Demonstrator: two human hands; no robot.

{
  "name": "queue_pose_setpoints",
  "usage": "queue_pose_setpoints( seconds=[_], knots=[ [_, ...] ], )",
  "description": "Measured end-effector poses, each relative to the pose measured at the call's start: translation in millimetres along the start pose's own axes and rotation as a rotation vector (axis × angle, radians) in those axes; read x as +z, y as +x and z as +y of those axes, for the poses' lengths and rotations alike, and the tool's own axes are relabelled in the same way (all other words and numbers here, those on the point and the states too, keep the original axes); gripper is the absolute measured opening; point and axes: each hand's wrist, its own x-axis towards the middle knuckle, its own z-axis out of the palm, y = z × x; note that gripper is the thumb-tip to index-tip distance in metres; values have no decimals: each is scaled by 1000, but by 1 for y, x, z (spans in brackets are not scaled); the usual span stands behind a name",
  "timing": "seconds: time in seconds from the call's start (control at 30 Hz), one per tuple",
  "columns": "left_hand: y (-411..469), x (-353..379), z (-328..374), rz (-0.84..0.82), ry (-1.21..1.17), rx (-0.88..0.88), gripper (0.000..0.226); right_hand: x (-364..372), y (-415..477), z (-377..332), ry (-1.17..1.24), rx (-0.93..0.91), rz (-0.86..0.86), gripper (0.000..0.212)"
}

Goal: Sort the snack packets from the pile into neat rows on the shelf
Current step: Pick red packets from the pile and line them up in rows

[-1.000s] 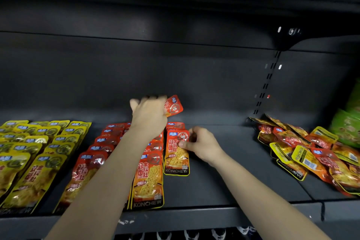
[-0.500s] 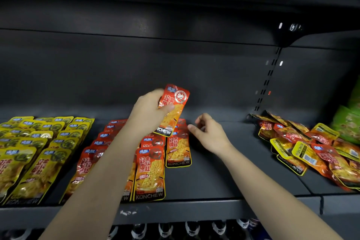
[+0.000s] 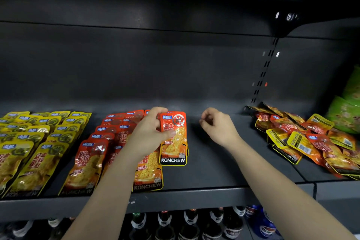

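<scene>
Fingers (image 3: 158,112) of the left hand (image 3: 150,134) pinch an orange packet (image 3: 173,142); the right hand (image 3: 217,127) hangs loosely curled, empty. On the shelf (image 3: 214,171), yellow rows (image 3: 39,162) and orange rows (image 3: 93,154) lie ordered, roughly half done; the pile (image 3: 303,142) at right waits unsorted.

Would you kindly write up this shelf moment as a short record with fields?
left hand: grips a red packet by its upper part, over the rightmost red row
right hand: fingers loosely curled, holds nothing, over bare shelf
red rows: overlapping packets, mid shelf
yellow rows: overlapping packets, left
pile: mixed red and yellow packets, unsorted, right
green bags: far right
bottles: below the shelf
</scene>
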Motion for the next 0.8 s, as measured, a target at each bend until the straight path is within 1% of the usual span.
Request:
queue_pose_setpoints(
  seconds=[0.17, 0.3, 0.33, 0.47, 0.6, 0.8],
  knots=[
    [-2, 9, -2, 10, 120, 31, 52, 1, -2, 0, 23, -13, 39, 9],
    [-4, 14, -6, 35, 182, 50, 55, 3, -4, 2, 16, -25, 45, 9],
    [-4, 15, -7, 50, 233, 57, 56, 4, -3, 3, 12, -28, 46, 9],
    [-2, 16, -4, 161, 558, 66, 58, 5, -3, 5, 5, -23, 42, 11],
    [3, 18, -3, 191, 763, 79, 62, 7, -3, 6, -8, -33, 17, 12],
    [6, 21, -7, 208, 827, 102, 58, 10, -3, 9, -23, -40, 0, 11]
  ],
)
